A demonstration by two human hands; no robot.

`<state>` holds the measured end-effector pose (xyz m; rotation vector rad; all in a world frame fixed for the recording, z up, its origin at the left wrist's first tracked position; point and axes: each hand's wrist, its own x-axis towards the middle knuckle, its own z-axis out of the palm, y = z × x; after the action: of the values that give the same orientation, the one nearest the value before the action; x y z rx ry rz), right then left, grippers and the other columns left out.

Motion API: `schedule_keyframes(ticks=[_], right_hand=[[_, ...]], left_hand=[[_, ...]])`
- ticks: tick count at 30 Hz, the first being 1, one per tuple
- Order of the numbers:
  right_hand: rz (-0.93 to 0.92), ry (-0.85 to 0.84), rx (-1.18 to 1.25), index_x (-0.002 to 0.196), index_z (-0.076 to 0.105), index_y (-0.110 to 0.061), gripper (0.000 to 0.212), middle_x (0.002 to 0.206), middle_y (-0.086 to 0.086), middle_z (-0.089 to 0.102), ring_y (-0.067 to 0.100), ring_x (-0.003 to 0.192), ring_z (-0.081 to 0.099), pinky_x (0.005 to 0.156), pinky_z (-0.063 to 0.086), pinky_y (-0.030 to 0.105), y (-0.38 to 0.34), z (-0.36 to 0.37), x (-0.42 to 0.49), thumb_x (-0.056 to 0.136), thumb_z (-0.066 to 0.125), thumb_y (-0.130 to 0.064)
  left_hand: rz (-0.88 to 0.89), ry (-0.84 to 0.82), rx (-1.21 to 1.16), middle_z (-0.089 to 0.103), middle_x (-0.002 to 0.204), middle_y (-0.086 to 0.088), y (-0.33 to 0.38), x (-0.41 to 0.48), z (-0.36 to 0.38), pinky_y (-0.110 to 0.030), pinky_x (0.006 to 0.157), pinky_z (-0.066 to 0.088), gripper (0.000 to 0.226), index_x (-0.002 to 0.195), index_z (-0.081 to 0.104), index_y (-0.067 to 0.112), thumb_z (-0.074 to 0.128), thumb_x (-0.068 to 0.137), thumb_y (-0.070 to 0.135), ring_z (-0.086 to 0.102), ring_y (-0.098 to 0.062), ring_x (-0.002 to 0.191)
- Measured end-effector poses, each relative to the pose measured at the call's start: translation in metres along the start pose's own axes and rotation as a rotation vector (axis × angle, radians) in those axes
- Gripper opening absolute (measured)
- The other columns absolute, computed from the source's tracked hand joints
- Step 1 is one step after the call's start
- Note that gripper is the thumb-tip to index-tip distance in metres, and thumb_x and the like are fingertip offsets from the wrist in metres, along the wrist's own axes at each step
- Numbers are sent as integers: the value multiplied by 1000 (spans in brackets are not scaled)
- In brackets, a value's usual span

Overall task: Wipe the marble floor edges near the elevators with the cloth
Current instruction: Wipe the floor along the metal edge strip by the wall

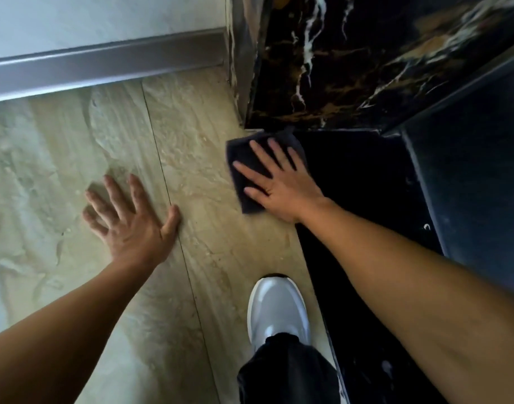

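Note:
My right hand (274, 182) lies flat, fingers spread, on a dark folded cloth (240, 154). The cloth rests where the beige marble floor (191, 147) meets the black marble border strip (360, 182), close to the corner of the black veined marble frame (337, 62). Off to the left, my left hand (130, 217) is pressed palm down on the beige floor, fingers apart, holding nothing.
A metal skirting (104, 65) runs along the pale wall at the top left. The dark elevator door (477, 170) stands at the right. My grey shoe (277, 307) and dark trouser leg (288, 371) are on the floor just below the cloth.

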<state>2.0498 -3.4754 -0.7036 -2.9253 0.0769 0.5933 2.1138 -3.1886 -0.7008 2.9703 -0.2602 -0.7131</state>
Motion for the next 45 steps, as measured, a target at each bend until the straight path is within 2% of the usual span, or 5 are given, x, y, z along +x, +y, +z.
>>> schedule_keyframes(ticks=[8,19,27,37,45], right_hand=[[1012,44,331,151,-12,-47,64,165,5,-17,37,150,-14,119,-3,60,72,9,-48,95,13,-64],[-192,23,-18,146,-12,-54,59,165,-3,-16,27,150,-20,119,-12,52,-46,14,-19,96,17,-63],[1134,206,287,155,-2,-41,59,167,9,-4,35,152,-2,120,2,56,67,34,-112,100,18,-53],[-452,216,-136,152,24,-43,55,166,4,14,33,152,8,119,10,57,-106,-12,92,98,32,-50],[-94,263,-36,153,20,-44,57,166,5,12,34,152,8,119,8,59,-139,-26,145,97,29,-52]], left_hand=[[44,-100,-31,-37,159,-14,-6,6,-4,-68,115,-14,101,151,-30,26,12,81,85,-36,-45,142],[42,0,-89,-30,163,-7,-9,4,1,-61,118,-15,100,155,-21,31,15,80,87,-33,-39,146],[30,121,-19,-19,166,-15,-8,5,12,-63,118,-10,97,159,-8,24,12,84,82,-26,-43,148],[-16,211,-1,-7,168,-16,-7,8,23,-64,119,0,95,160,7,23,17,84,79,-17,-43,151],[-115,175,-175,19,160,-16,-8,22,-10,-63,114,15,85,147,34,26,29,80,78,11,-40,144]])
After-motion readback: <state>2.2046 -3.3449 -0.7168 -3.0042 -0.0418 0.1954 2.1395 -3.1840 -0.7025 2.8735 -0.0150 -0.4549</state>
